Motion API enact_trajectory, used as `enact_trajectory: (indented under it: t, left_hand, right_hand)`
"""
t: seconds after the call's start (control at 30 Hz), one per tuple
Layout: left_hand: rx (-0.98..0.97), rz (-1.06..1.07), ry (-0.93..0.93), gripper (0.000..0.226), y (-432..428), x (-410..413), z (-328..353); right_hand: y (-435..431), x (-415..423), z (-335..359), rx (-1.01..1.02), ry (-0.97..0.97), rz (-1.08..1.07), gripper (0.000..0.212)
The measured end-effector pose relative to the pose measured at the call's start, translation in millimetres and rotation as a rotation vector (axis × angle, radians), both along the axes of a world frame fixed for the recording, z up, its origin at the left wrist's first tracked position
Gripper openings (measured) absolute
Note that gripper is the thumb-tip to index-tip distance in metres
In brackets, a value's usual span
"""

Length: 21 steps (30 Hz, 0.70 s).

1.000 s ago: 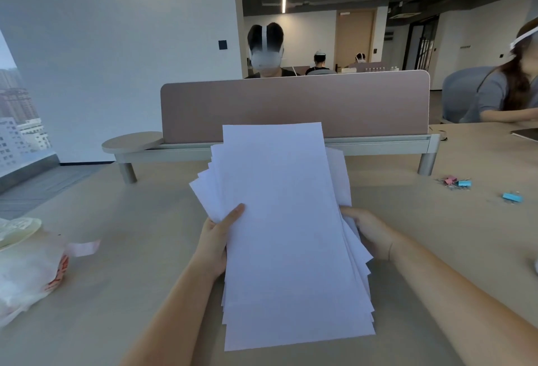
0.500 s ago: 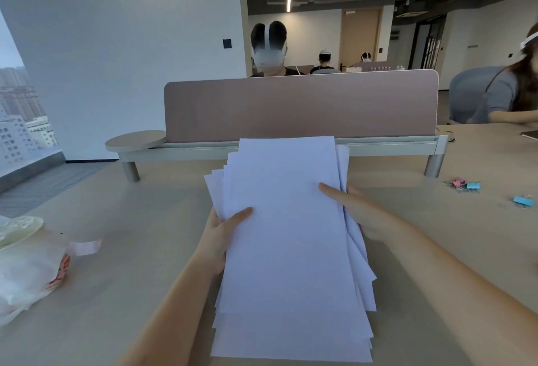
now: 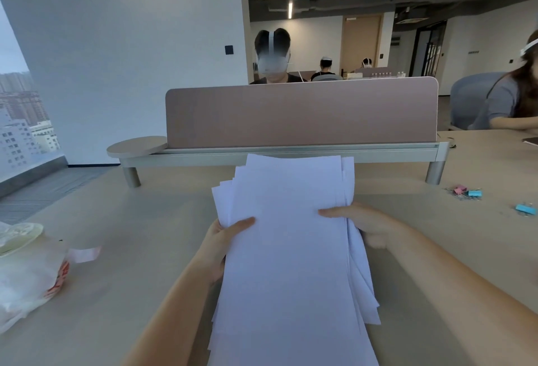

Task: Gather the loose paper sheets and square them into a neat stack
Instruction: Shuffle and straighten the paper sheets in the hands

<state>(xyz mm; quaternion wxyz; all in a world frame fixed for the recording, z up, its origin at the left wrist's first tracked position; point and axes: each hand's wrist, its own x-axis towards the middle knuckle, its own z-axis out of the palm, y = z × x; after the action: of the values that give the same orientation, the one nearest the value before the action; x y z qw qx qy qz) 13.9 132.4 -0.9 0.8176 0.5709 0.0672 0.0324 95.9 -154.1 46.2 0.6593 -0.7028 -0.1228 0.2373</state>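
A bundle of white paper sheets (image 3: 288, 249) is held up over the beige table (image 3: 131, 249), long side pointing away from me. My left hand (image 3: 224, 243) grips its left edge, thumb on top. My right hand (image 3: 364, 223) grips the right edge, thumb lying across the top sheet. The sheets are uneven: several corners stick out at the upper left and along the lower right. The bundle's near end runs out of the bottom of the view.
A pink desk divider (image 3: 300, 112) on a grey rail stands just beyond the sheets. A white plastic bag (image 3: 26, 272) lies at the left. Pink and blue binder clips (image 3: 468, 192) lie at the right. People sit behind the divider and at the far right.
My right hand moved from under the right edge onto the top of the sheets, thumb across them. The fanned edges on both sides have drawn closer together.
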Motion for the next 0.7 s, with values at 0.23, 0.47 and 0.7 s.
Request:
enact_trajectory:
  t: [0.23, 0.47, 0.7]
  left_hand:
    - [-0.116, -0.123, 0.083, 0.061, 10.0, -6.4, 7.4]
    - [-0.148, -0.14, 0.036, 0.072, -26.1, -15.2, 0.9]
    - [-0.118, -0.001, 0.117, 0.043, -32.6, -9.7, -10.6]
  right_hand:
    - [-19.7, 8.7, 2.6, 0.263, 0.043, -0.236, 0.035]
    - [-12.8, -3.6, -15.9, 0.532, 0.093, -0.586, 0.043]
    - [-2.5, -33.1, -25.3, 0.585, 0.1, -0.426, 0.04]
